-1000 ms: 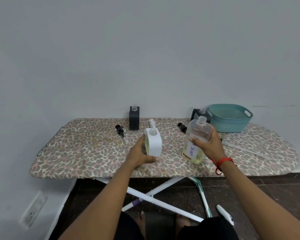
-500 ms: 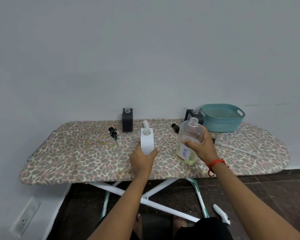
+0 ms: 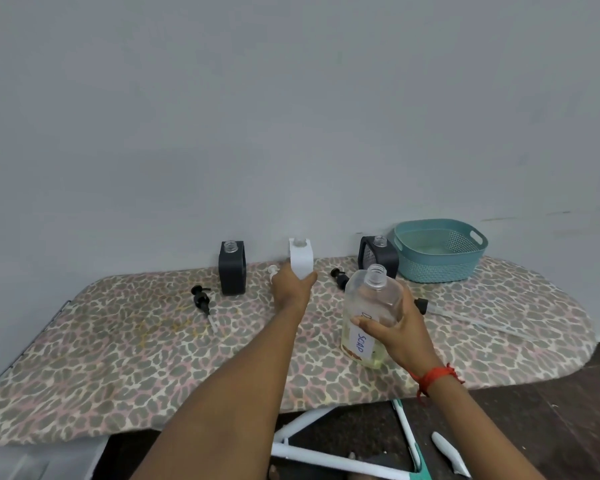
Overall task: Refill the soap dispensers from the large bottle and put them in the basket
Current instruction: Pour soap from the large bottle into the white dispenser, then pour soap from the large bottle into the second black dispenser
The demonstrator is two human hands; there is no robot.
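Note:
My left hand (image 3: 291,289) grips the white soap dispenser (image 3: 300,258) by its lower half, at the back of the ironing board near the wall; its neck is uncapped. My right hand (image 3: 397,332) holds the large clear bottle (image 3: 369,313) labelled SOAP, open-topped, with yellowish liquid at the bottom, standing on the board. A black dispenser (image 3: 232,268) without its pump stands left of the white one. Another black dispenser (image 3: 379,256) stands beside the teal basket (image 3: 440,270) at the back right.
The leopard-print ironing board (image 3: 118,358) carries loose pumps: a black one (image 3: 203,301) at left, a white one (image 3: 273,270) partly behind my left hand, a black one (image 3: 340,278) near the bottle. A long pump tube (image 3: 465,317) lies at right. The wall is close behind.
My left hand has carried the white dispenser from the front middle of the board to the back, near the wall. The right hand keeps hold of the large bottle.

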